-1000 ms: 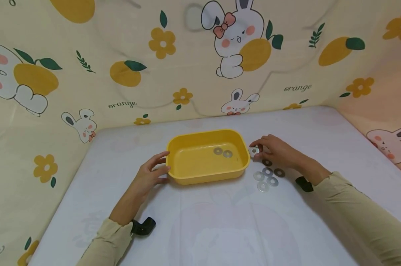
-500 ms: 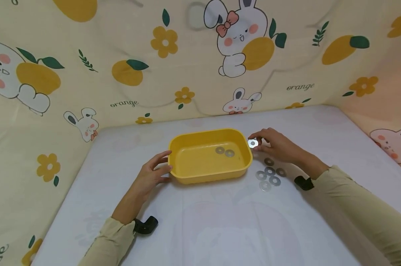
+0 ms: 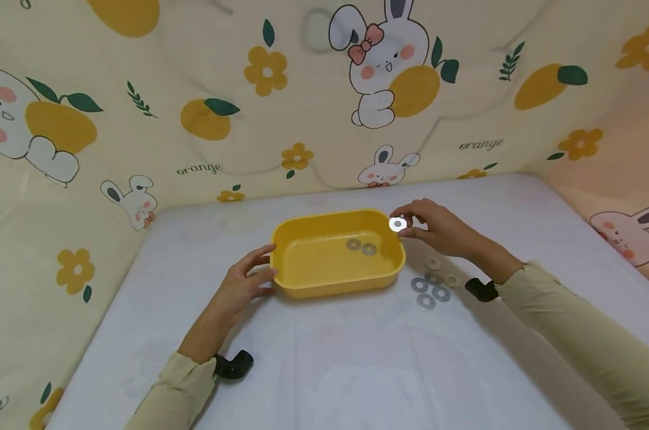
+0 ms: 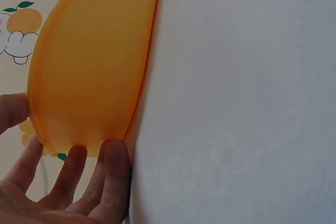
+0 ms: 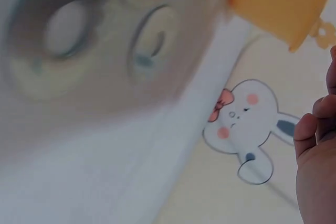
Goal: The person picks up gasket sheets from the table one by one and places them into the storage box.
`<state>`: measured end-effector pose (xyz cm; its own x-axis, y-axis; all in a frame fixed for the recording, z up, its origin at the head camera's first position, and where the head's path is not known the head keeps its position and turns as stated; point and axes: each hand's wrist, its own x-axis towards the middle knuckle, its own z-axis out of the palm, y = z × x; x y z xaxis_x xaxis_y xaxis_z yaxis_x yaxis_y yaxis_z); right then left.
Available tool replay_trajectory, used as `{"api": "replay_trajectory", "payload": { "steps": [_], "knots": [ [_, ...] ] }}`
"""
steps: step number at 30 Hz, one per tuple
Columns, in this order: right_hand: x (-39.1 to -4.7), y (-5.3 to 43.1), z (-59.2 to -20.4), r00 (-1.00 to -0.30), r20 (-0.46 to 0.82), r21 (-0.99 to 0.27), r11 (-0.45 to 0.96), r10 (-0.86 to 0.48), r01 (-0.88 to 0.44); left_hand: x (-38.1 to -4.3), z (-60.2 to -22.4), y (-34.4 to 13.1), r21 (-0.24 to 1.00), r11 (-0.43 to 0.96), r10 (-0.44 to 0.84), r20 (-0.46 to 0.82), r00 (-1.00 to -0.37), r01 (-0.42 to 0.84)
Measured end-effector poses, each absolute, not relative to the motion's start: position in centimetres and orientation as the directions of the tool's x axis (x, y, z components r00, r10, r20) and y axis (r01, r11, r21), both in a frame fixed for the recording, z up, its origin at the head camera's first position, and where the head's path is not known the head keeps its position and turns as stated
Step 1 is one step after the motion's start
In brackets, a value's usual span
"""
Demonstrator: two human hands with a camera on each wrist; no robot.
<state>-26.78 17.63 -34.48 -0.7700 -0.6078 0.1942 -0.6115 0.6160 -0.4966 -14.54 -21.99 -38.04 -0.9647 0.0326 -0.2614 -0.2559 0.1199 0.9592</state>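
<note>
Head view shows us one washer (image 3: 392, 227), bright and pale, between the thumb and the fingers of the right hand (image 3: 437, 228). This hand pinches it at the far right corner of the yellow tray (image 3: 308, 260); whether the washer touches the rim, we cannot tell. Inside the tray, in its right half, we count two grey washers (image 3: 373, 250), which lie flat on the bottom, side by side.

At the opposite end we find the left hand (image 3: 242, 280), with its fingertips resting against the tray; the left wrist view lets us see these fingers spread along the end wall. So the two hands are well apart, and the tray is between them.

On the white desk (image 3: 324, 358), near the right end of the tray, six more washers (image 3: 440, 288) form a loose group. In the right wrist view we meet large rings, very blurred.

Each wrist carries a black device (image 3: 234, 365), and the sleeves (image 3: 577, 340) are beige. Behind the desk we see a cream cloth (image 3: 281, 119), printed with rabbits (image 3: 375, 110), orange fruits (image 3: 205, 122) and yellow flowers (image 3: 297, 156).
</note>
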Motion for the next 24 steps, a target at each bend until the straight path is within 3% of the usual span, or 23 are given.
{"api": "replay_trajectory", "payload": {
  "steps": [24],
  "knots": [
    [-26.9, 11.4, -34.2, -0.692, 0.109, -0.554, 0.534, -0.714, -0.639, -14.5, -38.2, -22.3, 0.961, 0.108, 0.036, -0.259, -0.965, -0.254]
  ]
}}
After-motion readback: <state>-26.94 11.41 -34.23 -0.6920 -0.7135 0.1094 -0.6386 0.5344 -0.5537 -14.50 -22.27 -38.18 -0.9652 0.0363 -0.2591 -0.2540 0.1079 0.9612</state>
